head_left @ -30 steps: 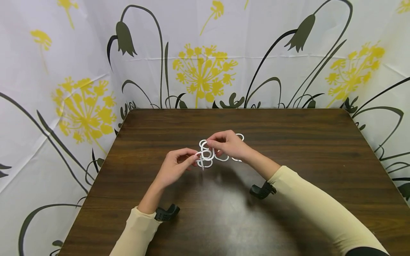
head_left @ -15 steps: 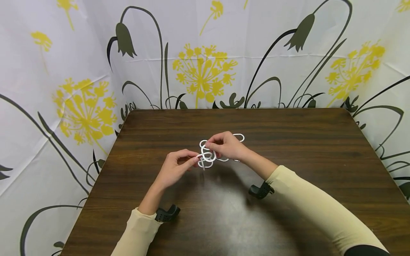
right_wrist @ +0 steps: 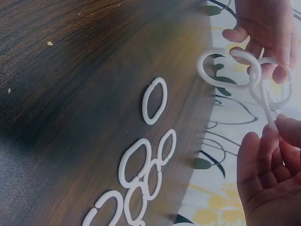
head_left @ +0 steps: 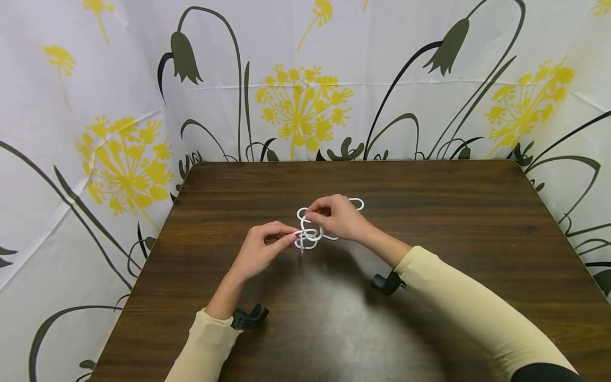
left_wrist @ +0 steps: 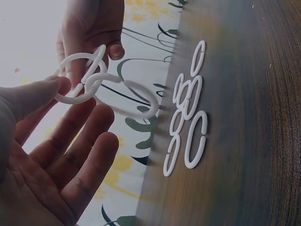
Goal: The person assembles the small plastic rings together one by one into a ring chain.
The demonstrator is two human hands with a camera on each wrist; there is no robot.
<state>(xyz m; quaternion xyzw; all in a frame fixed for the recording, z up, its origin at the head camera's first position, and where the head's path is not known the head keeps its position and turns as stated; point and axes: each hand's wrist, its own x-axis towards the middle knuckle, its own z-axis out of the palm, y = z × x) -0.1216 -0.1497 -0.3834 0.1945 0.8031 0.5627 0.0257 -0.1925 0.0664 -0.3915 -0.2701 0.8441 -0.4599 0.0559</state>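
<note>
White plastic chain links hang joined between the two hands above the table. My left hand [head_left: 267, 245] pinches one oval link [left_wrist: 73, 100] between thumb and forefinger, its other fingers spread loosely. From the right, my right hand [head_left: 340, 217] pinches another link [right_wrist: 269, 109] that crosses through the left one. A further joined link [right_wrist: 201, 70] dangles freely below them. Both wrist views show the held links overlapping close to the fingertips. In the head view my right hand hides part of the links lying behind it.
Several more white links lie on the dark wooden table [head_left: 429, 212] beneath the hands. One loose link [right_wrist: 164, 101] lies apart from a cluster of overlapping links [right_wrist: 123, 167]. A white flower-patterned curtain [head_left: 382, 63] stands behind the table.
My right hand has shifted slightly left, covering more of the links behind it. The link in the left hand has tilted flatter. Both hands keep their pinch.
</note>
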